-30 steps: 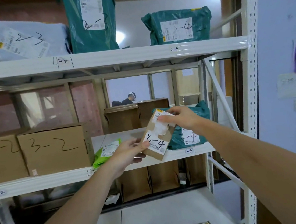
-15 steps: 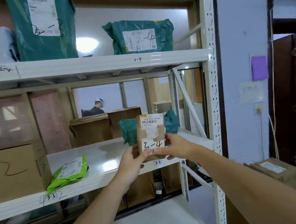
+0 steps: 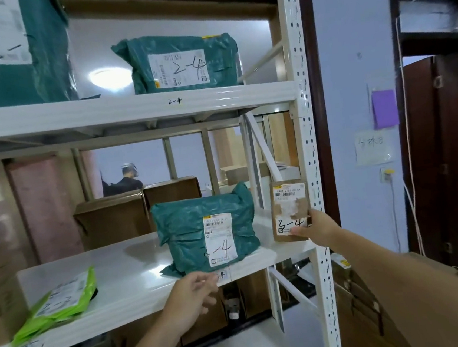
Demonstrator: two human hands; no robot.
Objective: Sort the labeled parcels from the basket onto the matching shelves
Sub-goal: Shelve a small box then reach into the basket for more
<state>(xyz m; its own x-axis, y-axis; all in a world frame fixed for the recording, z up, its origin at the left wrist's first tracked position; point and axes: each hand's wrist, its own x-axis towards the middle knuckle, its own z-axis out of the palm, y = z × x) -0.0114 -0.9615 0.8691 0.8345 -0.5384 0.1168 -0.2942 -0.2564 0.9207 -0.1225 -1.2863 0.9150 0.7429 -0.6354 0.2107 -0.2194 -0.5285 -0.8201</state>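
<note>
Head view shows a small brown cardboard parcel [image 3: 290, 210] standing upright at the far right end of the middle shelf [image 3: 137, 284], its long axis vertical and its labelled face turned toward the camera. A barcode sticker sits at its top and a handwritten mark that looks like "3-4" is near its bottom. Its base appears to rest on the shelf board, just beside the white perforated upright post [image 3: 310, 164] of the rack. The right hand [image 3: 320, 230] reaches in from the lower right and grips the parcel at its lower right corner, thumb across the front of the label and the other fingers behind, so the parcel rises above and to the left of the hand. The left hand [image 3: 189, 300] hangs in front of the shelf edge, below the parcel and well to its left, fingers loosely curled and holding nothing. Between the two hands, on the same shelf, a dark green plastic mailer bag [image 3: 205, 232] stands with a white label ending in "-4", just left of the cardboard parcel. A light green flat packet [image 3: 58, 304] lies further left on the shelf. On the upper shelf [image 3: 130, 107], marked "2-4" on its edge, sits another green bag [image 3: 182, 62] labelled "2-4".
</note>
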